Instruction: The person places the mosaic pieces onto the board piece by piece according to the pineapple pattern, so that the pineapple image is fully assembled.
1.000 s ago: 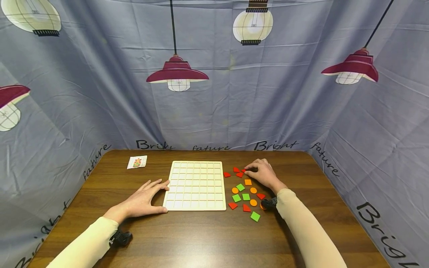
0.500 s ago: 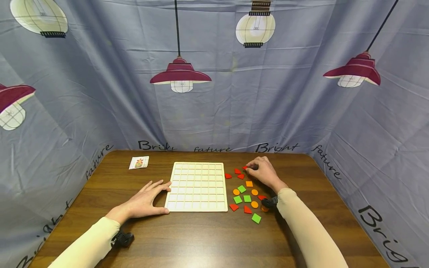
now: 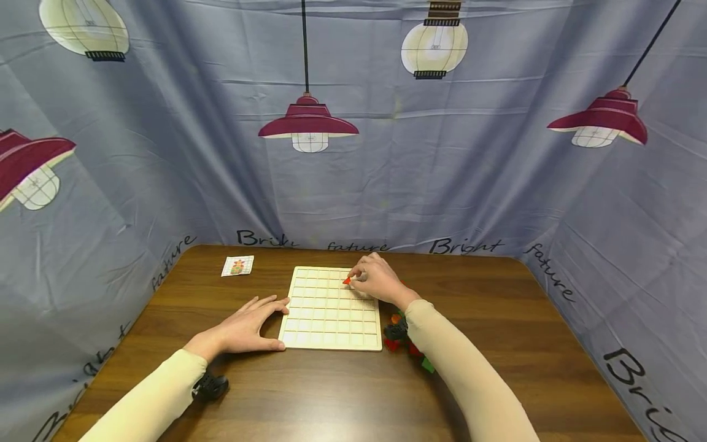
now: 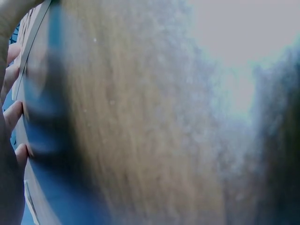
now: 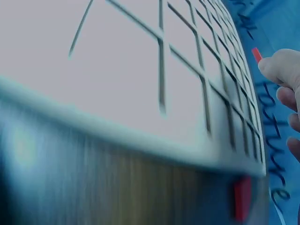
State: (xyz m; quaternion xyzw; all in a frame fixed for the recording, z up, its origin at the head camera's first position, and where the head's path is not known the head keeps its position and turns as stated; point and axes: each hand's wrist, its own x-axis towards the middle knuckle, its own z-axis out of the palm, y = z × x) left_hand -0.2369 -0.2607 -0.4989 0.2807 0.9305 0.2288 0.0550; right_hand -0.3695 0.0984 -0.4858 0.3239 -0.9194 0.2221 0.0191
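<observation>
A cream board (image 3: 326,322) with a square grid lies on the wooden table. Over its upper right part, my right hand (image 3: 378,282) pinches a small red tile (image 3: 347,281) between thumb and fingertips. The right wrist view shows the red tile (image 5: 256,55) sticking out past the fingertip, above the board's grid. My left hand (image 3: 240,328) rests by the board's left side, fingers spread along the edge and thumb at the near left corner. In the left wrist view its fingertips (image 4: 16,110) meet the board's edge.
Right of the board lie loose tiles, partly hidden under my right forearm: a green tile (image 3: 428,366), a red tile (image 3: 391,345) and an orange tile (image 3: 395,318) show. A small card (image 3: 237,266) with a pineapple-like picture lies at the back left. A printed curtain (image 3: 353,196) surrounds the table.
My right hand has picked up a red tile from the scattered ones and carried it left over the board. The left hand stays at the board's edge. The head view has shifted slightly.
</observation>
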